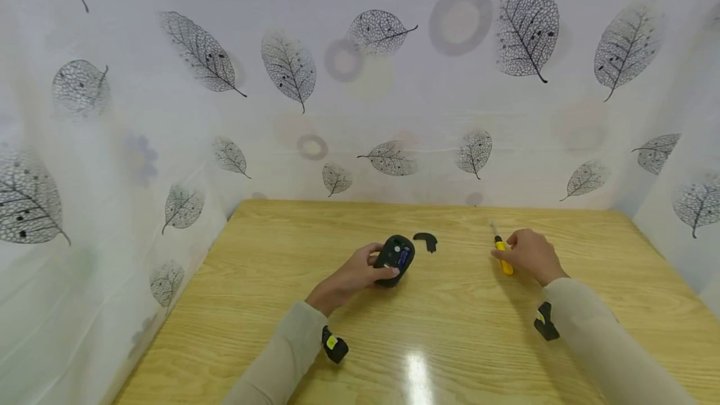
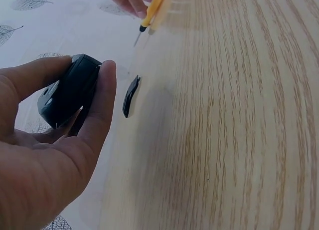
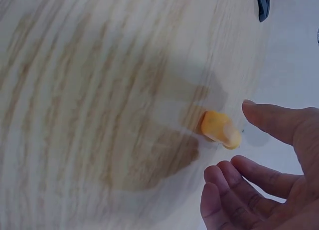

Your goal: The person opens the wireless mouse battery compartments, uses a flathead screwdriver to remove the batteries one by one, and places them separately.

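My left hand point(image 1: 350, 275) grips a black computer mouse point(image 1: 388, 251) above the table, its underside turned up toward the head camera. A dark blue battery point(image 1: 404, 257) shows in its uncovered compartment. Just right of the mouse lies a curved black cover point(image 1: 430, 240), seen edge-on in the left wrist view. Farther right, a yellow-handled screwdriver point(image 1: 505, 265) lies on the table, its shaft pointing to the back. Beside its handle is my right hand point(image 1: 534, 258); in the right wrist view, thumb and fingers stand apart around the yellow handle point(image 3: 217, 126) without closing on it.
The wooden table point(image 1: 450, 330) runs back to a pale curtain point(image 1: 410, 105) printed with leaves, which also hangs along both sides. A black wrist camera is strapped at each sleeve cuff.
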Motion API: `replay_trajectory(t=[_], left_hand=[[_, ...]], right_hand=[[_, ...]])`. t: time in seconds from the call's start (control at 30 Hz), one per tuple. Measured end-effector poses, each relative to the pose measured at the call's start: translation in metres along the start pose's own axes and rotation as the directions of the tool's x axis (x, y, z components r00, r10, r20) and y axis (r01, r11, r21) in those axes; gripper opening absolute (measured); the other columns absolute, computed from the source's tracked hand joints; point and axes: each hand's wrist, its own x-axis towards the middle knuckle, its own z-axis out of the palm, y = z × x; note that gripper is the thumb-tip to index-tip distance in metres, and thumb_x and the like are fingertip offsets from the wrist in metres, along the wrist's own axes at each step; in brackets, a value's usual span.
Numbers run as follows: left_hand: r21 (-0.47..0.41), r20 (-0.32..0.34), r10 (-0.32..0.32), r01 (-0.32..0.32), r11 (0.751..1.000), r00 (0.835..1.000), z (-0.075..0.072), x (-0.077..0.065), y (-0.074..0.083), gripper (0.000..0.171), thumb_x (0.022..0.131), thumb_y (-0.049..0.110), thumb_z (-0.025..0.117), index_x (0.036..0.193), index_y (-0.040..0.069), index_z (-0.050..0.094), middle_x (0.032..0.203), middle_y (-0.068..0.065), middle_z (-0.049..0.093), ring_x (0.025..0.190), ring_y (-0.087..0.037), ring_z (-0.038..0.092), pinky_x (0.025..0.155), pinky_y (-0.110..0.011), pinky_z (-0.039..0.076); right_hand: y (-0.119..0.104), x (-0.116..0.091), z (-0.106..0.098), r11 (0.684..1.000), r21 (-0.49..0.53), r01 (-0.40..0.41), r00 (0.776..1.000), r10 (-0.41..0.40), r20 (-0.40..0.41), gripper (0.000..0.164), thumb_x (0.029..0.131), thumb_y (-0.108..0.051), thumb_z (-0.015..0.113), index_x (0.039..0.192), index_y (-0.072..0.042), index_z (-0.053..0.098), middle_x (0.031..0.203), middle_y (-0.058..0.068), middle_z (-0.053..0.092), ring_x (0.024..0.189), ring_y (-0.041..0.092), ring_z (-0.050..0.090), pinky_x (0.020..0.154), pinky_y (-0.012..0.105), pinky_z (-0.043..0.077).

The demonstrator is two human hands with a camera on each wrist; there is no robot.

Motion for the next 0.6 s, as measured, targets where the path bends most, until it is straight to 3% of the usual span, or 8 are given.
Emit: replay_trajectory(t=[0.5, 0.6], left_hand=[[-0.070, 0.005, -0.003, 0.003, 0.998, 1.000, -0.0018, 0.0025, -0.0019, 0.057, 0.098, 0.009, 0.069, 0.147, 0.000, 0.041, 0.122, -0.023, 0.061, 0.098, -0.032, 0.072, 0.089, -0.042, 0.059], [-0.079, 0.016, 0.000, 0.001, 0.997, 1.000, -0.0023, 0.0024, -0.0018, 0.057, 0.098, 0.008, 0.069, 0.147, 0.001, 0.041, 0.123, -0.023, 0.060, 0.099, -0.033, 0.072, 0.091, -0.044, 0.059]], right_hand=[[0.0079, 0.0003, 0.0045, 1.000, 0.013, -0.003, 0.999, 0.002, 0.046, 0.046, 0.089, -0.023, 0.076, 0.108, 0.018, 0.066, 0.106, 0.032, 0.067, 0.087, 0.039, 0.066, 0.077, 0.056, 0.055], [0.0067, -0.0008, 0.0048, 1.000, 0.016, 0.005, 0.999, -0.005, 0.040, 0.034, 0.089, -0.019, 0.074, 0.094, 0.014, 0.068, 0.087, 0.024, 0.067, 0.072, 0.030, 0.062, 0.065, 0.046, 0.054]])
